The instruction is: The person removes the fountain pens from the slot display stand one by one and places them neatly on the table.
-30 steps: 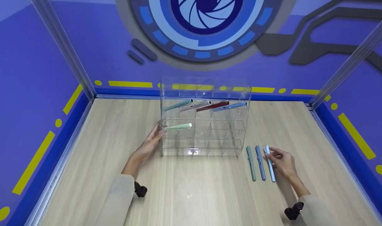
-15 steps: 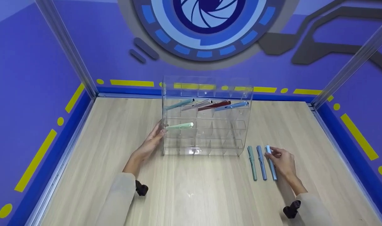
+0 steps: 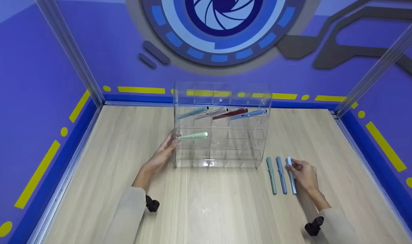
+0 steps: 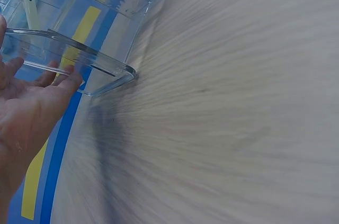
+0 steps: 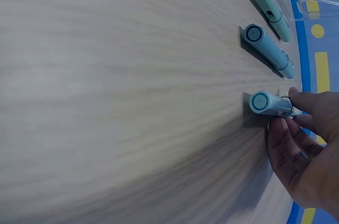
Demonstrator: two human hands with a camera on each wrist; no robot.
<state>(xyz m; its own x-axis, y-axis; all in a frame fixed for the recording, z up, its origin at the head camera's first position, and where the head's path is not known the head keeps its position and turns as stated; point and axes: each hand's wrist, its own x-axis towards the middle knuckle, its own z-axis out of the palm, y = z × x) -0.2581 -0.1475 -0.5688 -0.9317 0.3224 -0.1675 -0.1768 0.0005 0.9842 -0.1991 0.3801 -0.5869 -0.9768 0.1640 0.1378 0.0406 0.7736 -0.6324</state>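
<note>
A clear acrylic pen rack (image 3: 219, 155) stands on the table, tilted back, with rows of compartments. My left hand (image 3: 160, 157) holds its left side panel, thumb in front and fingers behind; the left wrist view shows the fingers (image 4: 66, 78) at the panel's edge. To the right of the rack, my right hand (image 3: 305, 174) pinches a light blue pen (image 3: 291, 178) near its clip end between thumb and fingers. Beside it lie a blue pen (image 3: 281, 176) and a green pen (image 3: 271, 176), roughly parallel. In the right wrist view the light blue pen (image 5: 269, 103) points its near end at the camera.
In the rack's upper row rest a teal pen (image 3: 194, 112), a pale pinkish pen (image 3: 214, 113), a dark red pen (image 3: 231, 114) and a blue pen (image 3: 250, 114). One row lower sits a mint green pen (image 3: 194, 136). Blue-purple walls enclose the wooden table (image 3: 206, 210).
The near end of the light blue pen has shifted slightly left and away from me in my right hand's pinch. My left hand stays on the rack.
</note>
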